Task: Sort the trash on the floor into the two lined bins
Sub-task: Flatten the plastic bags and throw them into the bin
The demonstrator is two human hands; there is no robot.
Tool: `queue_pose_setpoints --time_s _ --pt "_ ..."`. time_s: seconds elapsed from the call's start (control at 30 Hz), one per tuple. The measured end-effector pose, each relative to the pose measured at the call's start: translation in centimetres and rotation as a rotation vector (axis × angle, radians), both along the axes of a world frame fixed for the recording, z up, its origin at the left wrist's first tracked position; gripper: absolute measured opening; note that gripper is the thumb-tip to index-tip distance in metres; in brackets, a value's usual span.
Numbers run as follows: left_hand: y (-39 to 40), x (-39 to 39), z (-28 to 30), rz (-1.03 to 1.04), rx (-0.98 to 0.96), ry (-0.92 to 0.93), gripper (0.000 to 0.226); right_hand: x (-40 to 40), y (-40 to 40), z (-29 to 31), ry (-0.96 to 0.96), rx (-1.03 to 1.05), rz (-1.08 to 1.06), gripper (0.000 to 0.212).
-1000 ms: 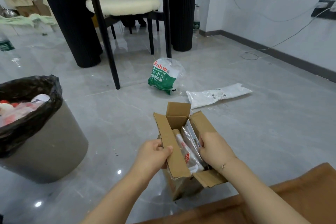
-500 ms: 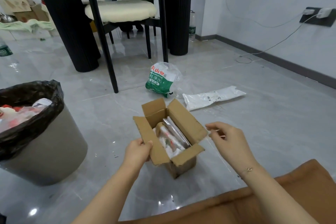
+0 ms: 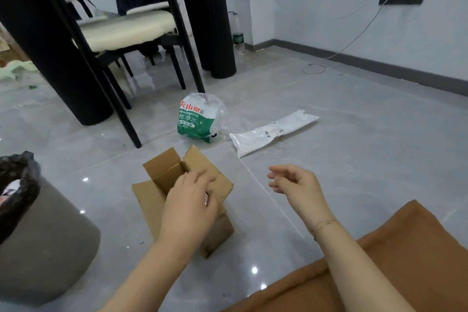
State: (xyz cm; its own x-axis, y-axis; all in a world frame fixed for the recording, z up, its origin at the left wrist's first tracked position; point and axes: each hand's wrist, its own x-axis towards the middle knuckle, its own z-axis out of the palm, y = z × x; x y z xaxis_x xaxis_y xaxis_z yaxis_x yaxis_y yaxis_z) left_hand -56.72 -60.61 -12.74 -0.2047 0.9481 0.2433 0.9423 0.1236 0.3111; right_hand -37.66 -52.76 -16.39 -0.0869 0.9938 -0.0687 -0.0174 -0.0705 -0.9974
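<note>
The box (image 3: 162, 180) is flanked by a bin (image 3: 38, 230), wrapper (image 3: 196, 119) and mailer (image 3: 273, 132). Its contents are hidden by the left hand (image 3: 188, 208); whether anything is gripped cannot be told. The right hand (image 3: 296, 185) is held loosely curled, empty.

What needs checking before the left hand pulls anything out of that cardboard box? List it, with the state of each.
1. Left hand reaches into the cardboard box: ok, though whether its fingers grip anything, cannot tell.
2. Box flaps open: ok.
3. Box standing on the floor: ok.
4. Right hand free to help: ok, it hovers apart from the box, fingers loosely curled, holding nothing.
5. Lined bin nearby: ok, beside the box on the left, with its black liner on the rim; the second bin is not in view.
6. Other trash still on the floor: not ok, the green water bag and white pouch lie beyond the box.
</note>
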Motion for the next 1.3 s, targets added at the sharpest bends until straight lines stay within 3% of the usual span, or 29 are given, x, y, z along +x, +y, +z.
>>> queue_pose_setpoints --time_s 0.13,0.33,0.53,0.7,0.77,0.9,1.07,1.17,1.3 --pt "7.5 3.6 0.6 -0.119 -0.102 -0.088 0.033 0.9 2.9 -1.5 0.101 -0.06 -0.113 0.026" --pt "20.6 5.2 -3.3 -0.223 -0.385 0.202 0.041 2.2 5.3 -4.2 0.158 -0.195 -0.24 0.022" --pt "30.8 4.8 -9.0 -0.365 -0.564 0.351 0.076 1.5 6.8 -6.7 0.222 -0.282 -0.265 0.023" --pt "36.1 2.0 -14.1 -0.371 -0.712 0.343 0.098 0.5 9.9 -9.8 0.255 -0.366 -0.308 0.025" --pt "36.8 1.4 -15.5 -0.419 -0.713 0.358 0.091 0.2 10.4 -10.7 0.253 -0.4 -0.31 0.026" --pt "37.1 1.3 -17.5 -0.483 -0.528 0.493 0.059 -0.1 11.0 -12.2 0.224 -0.448 -0.353 0.027" --pt "35.4 2.0 -15.3 -0.503 -0.519 0.53 0.054 -0.5 10.9 -12.8 0.224 -0.493 -0.392 0.027" --pt "33.2 2.8 -13.3 -0.495 -0.548 0.361 0.036 -0.5 10.5 -12.1 0.265 -0.539 -0.405 0.023" --pt "28.7 3.8 -10.2 -0.446 -0.633 -0.459 0.031 -0.3 9.5 -10.4 0.32 -0.56 -0.371 0.031"
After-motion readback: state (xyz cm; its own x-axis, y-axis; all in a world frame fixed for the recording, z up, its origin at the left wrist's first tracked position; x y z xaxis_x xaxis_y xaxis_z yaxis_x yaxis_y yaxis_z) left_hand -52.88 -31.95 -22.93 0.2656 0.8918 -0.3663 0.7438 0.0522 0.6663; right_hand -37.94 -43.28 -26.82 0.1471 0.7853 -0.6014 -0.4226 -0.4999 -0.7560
